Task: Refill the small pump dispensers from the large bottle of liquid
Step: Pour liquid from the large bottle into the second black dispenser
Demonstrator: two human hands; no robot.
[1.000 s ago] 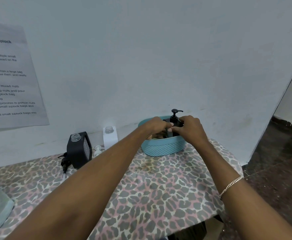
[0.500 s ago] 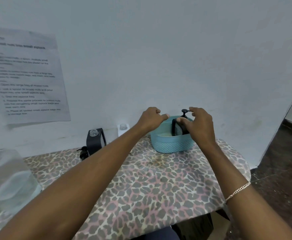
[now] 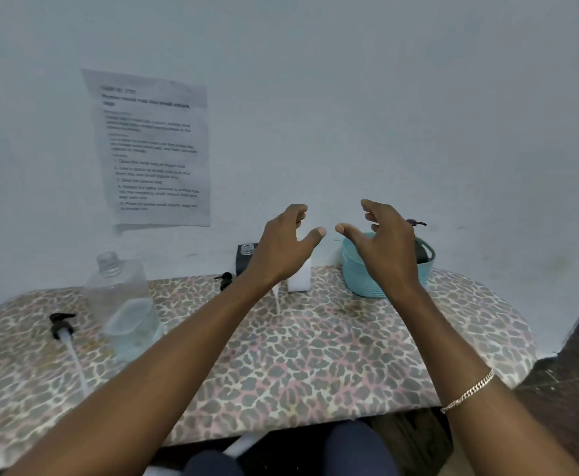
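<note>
Currently, seen from a head-worn camera looking down over two outstretched bare arms:
Left hand [image 3: 282, 247]: raised above the table, fingers spread and loosely curled, holding nothing.
Right hand [image 3: 382, 243]: raised beside the left, thumbs nearly facing, fingers spread, empty; thin chain bracelet [image 3: 468, 395] on the wrist.
Large clear plastic bottle [image 3: 123, 304]: upright at the table's left, cap off, partly filled with clear liquid.
Black pump head with white tube [image 3: 66, 338]: lying flat on the table, just left of the large bottle.
Black small dispenser bottle [image 3: 245, 257]: upright near the wall, neck open, partly hidden behind the left hand.
Second black pump head [image 3: 225, 280]: lying on the table just left of that bottle.
White small dispenser bottle [image 3: 299, 278]: upright, mostly hidden behind the left hand.
Teal woven plastic basket [image 3: 361, 273]: at the back right, behind the right hand; holds a dark dispenser [image 3: 420, 254] with pump fitted.
Leopard-print tablecloth [image 3: 315, 355]: covering the whole table.
Printed paper sheet [image 3: 154, 147]: on the white wall, text blurred.
</note>
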